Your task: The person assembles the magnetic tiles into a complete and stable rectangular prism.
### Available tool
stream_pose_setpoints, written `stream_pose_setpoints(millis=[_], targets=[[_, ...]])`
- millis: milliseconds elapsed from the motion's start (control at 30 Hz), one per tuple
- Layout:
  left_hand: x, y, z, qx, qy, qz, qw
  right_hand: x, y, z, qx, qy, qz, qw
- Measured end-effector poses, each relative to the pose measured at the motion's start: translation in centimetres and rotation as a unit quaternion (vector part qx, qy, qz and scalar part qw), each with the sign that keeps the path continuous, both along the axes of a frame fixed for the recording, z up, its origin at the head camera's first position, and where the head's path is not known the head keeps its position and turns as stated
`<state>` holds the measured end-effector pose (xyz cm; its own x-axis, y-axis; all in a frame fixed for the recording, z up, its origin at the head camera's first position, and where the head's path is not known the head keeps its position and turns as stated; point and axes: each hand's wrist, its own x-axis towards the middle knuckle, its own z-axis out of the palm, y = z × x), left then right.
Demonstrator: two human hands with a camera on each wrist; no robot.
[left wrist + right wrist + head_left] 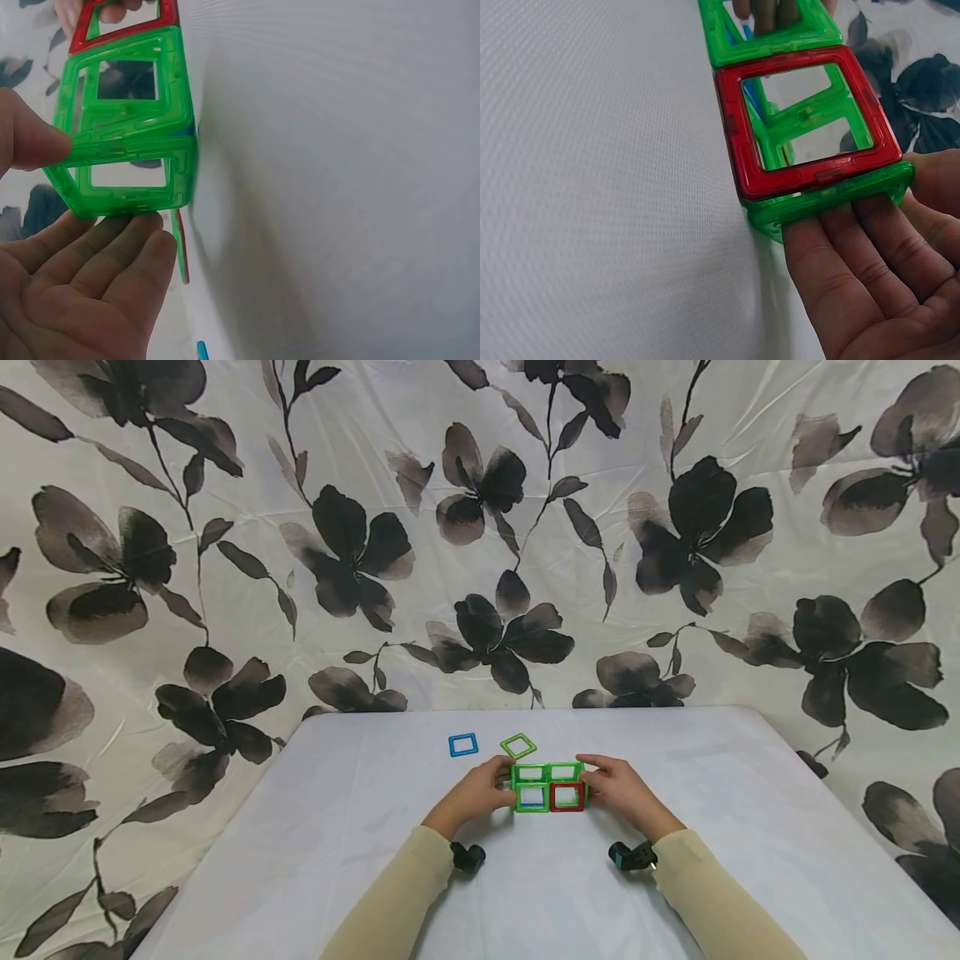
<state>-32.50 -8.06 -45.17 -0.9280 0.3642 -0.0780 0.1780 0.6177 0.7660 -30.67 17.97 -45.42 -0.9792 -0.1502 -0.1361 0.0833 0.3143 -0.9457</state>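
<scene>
A box-shaped build of magnetic tiles (549, 772) stands on the white table, mostly translucent green frames with a red square tile (567, 797) at the front right. My left hand (480, 789) holds its left end; in the left wrist view the thumb (37, 139) touches an edge while the fingertips (146, 229) bear on the end tile. At the opposite end, my right hand (621, 787) grips the green end tile (832, 196), fingers on its outer face and thumb by the far corner. A thin gap shows between that end tile and the red one.
Behind the build lie a blue square tile (462, 744) and, closer to it, a green square tile (518, 745). A floral cloth (495, 543) hangs beyond the far edge of the table (360, 827). Each wrist carries a small black camera (468, 858).
</scene>
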Motion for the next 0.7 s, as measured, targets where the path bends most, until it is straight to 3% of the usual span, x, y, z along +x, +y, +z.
stream_pose_setpoints(millis=[700], targets=[[-0.06,-0.28,0.26,-0.018,-0.004,-0.001,0.9998,-0.23,0.13,-0.19,0.016,-0.001,0.001,0.9999]])
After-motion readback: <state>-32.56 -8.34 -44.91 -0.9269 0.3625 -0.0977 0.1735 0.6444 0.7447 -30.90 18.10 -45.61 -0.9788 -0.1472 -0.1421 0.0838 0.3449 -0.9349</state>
